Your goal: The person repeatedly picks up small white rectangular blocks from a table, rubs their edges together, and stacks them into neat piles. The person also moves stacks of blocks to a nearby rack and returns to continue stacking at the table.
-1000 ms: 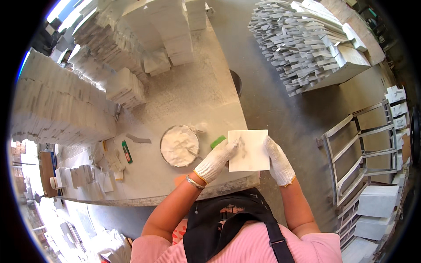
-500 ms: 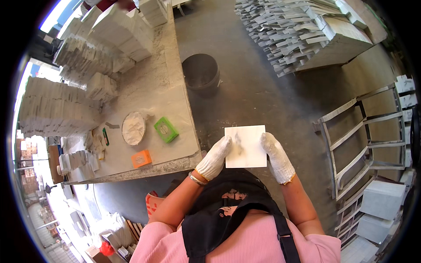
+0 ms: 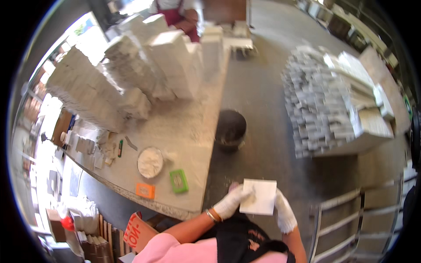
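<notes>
A square white tile (image 3: 265, 198) with a grey smudge near its left side is held up in front of my apron, off the table's right corner. My left hand (image 3: 229, 203), in a white knit glove, grips its left edge, with fingertips reaching onto the face by the smudge. Along the opposite edge, my gloved right hand (image 3: 285, 215) is closed on the same tile, its fingers partly hidden. Nearest on the table are a green block (image 3: 179, 181), an orange block (image 3: 145, 190) and a round bowl of white powder (image 3: 150, 162).
Tall stacks of white tiles (image 3: 87, 87) line the far left of the dusty table (image 3: 188, 131). A dark bucket (image 3: 231, 127) stands beside the table. Stacked stone strips (image 3: 315, 105) and a metal rack (image 3: 340, 204) are at right. Another person (image 3: 175, 13) stands beyond the table.
My view has tilted up and swung, so the tile and hands sit lower and farther right. My left fingers now lie further over the tile's face.
</notes>
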Motion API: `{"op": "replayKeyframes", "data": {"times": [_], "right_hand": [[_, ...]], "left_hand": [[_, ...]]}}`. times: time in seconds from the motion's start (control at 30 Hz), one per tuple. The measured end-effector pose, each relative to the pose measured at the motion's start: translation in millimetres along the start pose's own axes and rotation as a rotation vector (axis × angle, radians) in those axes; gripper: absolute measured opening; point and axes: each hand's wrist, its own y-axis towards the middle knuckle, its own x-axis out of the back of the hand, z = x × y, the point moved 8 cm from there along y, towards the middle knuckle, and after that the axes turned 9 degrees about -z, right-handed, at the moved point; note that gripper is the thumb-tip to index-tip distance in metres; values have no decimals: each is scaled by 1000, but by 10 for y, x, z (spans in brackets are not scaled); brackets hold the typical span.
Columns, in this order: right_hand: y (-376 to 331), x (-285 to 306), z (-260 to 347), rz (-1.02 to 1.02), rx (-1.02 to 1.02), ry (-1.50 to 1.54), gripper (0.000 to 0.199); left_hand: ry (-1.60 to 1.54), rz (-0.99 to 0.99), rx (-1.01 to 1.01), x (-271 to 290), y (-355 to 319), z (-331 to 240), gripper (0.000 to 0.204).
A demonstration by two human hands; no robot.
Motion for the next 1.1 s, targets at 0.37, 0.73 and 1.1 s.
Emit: {"op": "replayKeyframes", "data": {"times": [0.37, 0.73, 1.1], "right_hand": [[1289, 124, 832, 19, -121, 69, 60], [3007, -131, 1678, 336, -194, -35, 63], [4166, -1093, 2459, 703, -292, -175, 52]], "left_hand": [[266, -30, -175, -334, 1223, -1073, 61], [75, -328, -360, -440, 2005, -2014, 65], [22, -661, -566, -355, 1817, -2682, 85]]}}
